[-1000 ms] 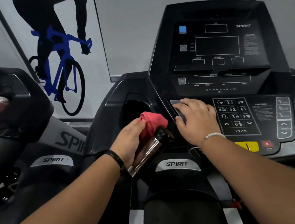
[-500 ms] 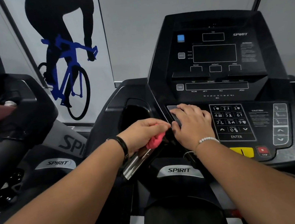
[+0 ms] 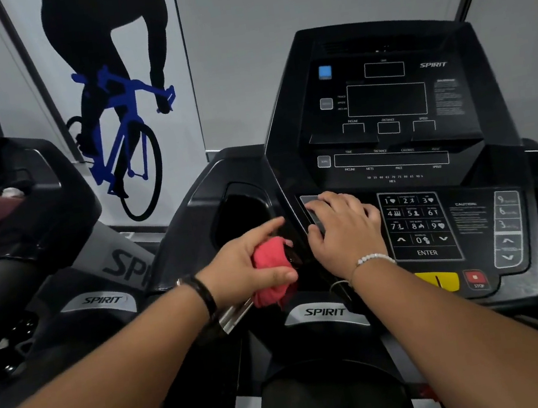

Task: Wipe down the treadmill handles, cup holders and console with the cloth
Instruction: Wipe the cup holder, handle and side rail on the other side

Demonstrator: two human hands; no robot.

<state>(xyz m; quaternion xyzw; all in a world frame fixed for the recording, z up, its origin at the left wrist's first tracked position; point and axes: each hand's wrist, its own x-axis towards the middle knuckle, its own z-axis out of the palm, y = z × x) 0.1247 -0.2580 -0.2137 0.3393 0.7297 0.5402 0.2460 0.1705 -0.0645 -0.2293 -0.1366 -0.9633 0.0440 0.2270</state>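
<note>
**Op:** Cloth status: bunched pink-red cloth (image 3: 268, 273) is in my left hand (image 3: 245, 269), pinned between thumb and curled fingers, index finger stretched forward past it. Same hand also grips a shiny metal bottle with a dark cap (image 3: 238, 313); its steel body pokes out below my wrist, beside the black wristband (image 3: 204, 294).

**Eng:** Where's that relative to the cup holder?

**Op:** Deep black cup holder recess (image 3: 245, 214) sits just ahead of my left index fingertip, near but I can't tell if touching.

**Eng:** Right hand?

**Op:** Right hand (image 3: 344, 234) lies flat, palm down, fingers loosely spread and holding nothing, on the black treadmill console (image 3: 388, 100). Fingertips cover the grey button strip (image 3: 309, 203) at the panel's left edge. White-on-black number keypad (image 3: 415, 221) is just right of my knuckles; yellow button (image 3: 439, 280) and red STOP button (image 3: 475, 278) are right of my wrist, which wears a white bead bracelet (image 3: 372, 258).

**Eng:** Gap between hands?

**Op:** Close, not touching. Cloth sits just left of my right thumb.
</note>
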